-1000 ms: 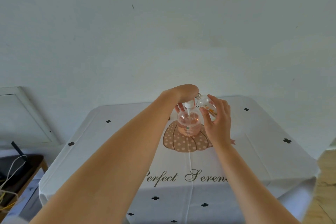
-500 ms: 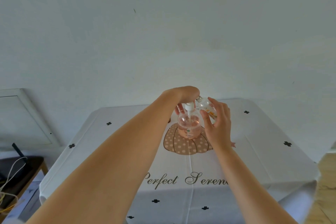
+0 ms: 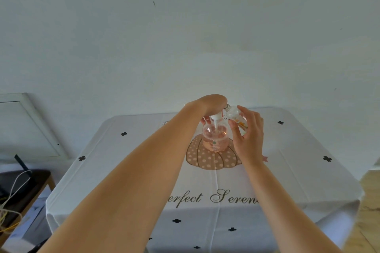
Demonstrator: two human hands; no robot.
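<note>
Left hand (image 3: 213, 102) caps the pump bottle (image 3: 215, 139); right hand (image 3: 249, 136), holding a small bottle (image 3: 236, 117), blocks its right flank. I see open worktop (image 3: 131, 166) left, front and far right, with the wall (image 3: 185, 47) close behind.

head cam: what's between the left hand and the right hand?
Head view: the small clear bottle, held tilted by the right hand, its neck pointing toward the left hand, which sits on top of the pump bottle.
</note>
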